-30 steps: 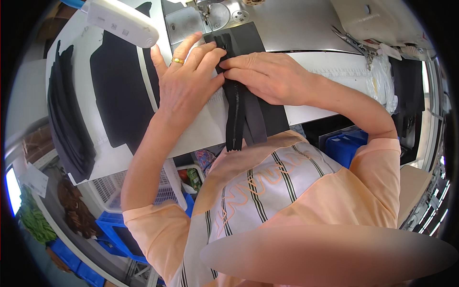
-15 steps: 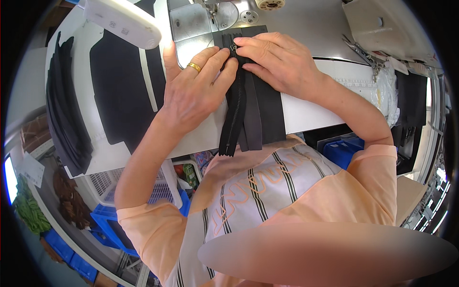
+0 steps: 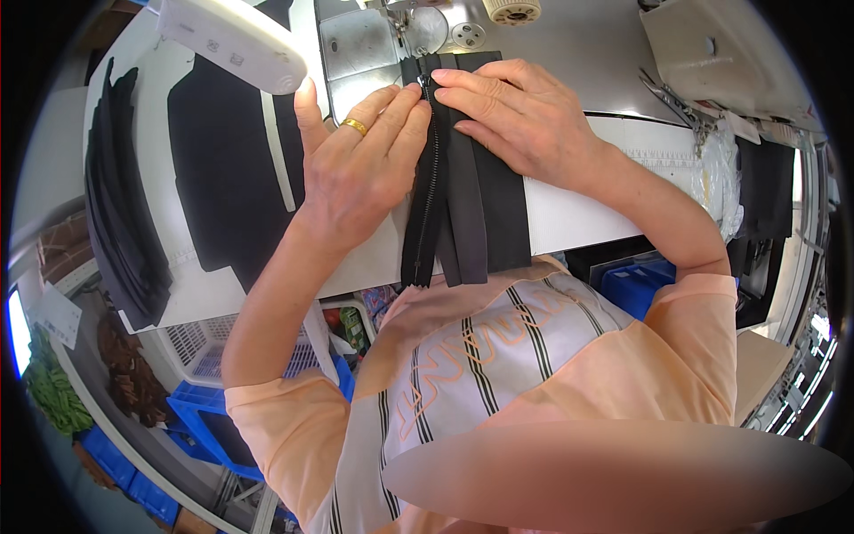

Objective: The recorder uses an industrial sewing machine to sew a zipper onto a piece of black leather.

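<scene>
A black zipper (image 3: 432, 182) with dark teeth lies lengthwise along a strip of black fabric (image 3: 504, 205), their lower ends reaching past the table's near edge. My left hand (image 3: 363, 160), a gold ring on one finger, rests on the zipper's left tape near its top. Its fingers are stretched out and the thumb sticks out to the side. From the right, my right hand (image 3: 525, 116) lies over the fabric with fingers extended, the fingertips by the zipper's slider. Just beyond both hands is the sewing machine's metal plate (image 3: 360, 44).
On the left of the white table lie a stack of black fabric strips (image 3: 124, 205) and a larger black cut piece (image 3: 222, 169). A white machine part (image 3: 231, 44) overhangs them. Scissors (image 3: 667, 98) and a plastic bag (image 3: 719, 178) sit at the right; a white basket (image 3: 191, 343) stands below.
The zipper has shifted a little left and now lies straighter beside the fabric strip. My left hand has moved slightly left with it; my right hand has barely moved.
</scene>
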Motion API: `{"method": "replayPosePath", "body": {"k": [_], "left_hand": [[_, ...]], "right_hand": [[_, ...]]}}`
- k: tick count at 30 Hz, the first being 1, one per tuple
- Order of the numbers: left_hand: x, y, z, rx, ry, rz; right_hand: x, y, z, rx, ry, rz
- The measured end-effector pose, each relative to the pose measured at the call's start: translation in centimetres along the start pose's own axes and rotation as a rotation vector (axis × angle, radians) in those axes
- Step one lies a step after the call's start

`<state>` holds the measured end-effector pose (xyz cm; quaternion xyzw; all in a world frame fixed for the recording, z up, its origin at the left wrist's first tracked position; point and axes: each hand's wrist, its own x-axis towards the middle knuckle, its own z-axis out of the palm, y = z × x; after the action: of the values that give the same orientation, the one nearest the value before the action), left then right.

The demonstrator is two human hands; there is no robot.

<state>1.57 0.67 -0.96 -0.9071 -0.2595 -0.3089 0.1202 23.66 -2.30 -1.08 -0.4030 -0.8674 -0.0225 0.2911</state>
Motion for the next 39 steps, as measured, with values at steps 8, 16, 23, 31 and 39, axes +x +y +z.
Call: {"method": "replayPosePath", "body": {"k": [8,16,23,31,39], "left_hand": [[-0.2,0.1,0.1,-0.004,-0.005,-0.016],[-0.2,0.1,-0.2,0.002,-0.056,-0.045],[0.3,-1.9,0.4,-0.295,-0.115,-0.170],[0.2,-1.9,-0.2,-0.184,-0.196,-0.129],[-0.1,-1.9,-0.2,-0.081,-0.181,-0.094]], "right_hand": [[0.0,-0.1,0.0,0.011,-0.042,0.007],[0.4,0.3,0.0,0.014,-0.031,-0.029],[-0.2,-3.5,-1.5,0.238,0.038,-0.322],[-2.7,-10.9,-0.4,0.191,-0.021,-0.135],[-5.9,-10.1,-0.4,0.172,-0.018,-0.018]]}}
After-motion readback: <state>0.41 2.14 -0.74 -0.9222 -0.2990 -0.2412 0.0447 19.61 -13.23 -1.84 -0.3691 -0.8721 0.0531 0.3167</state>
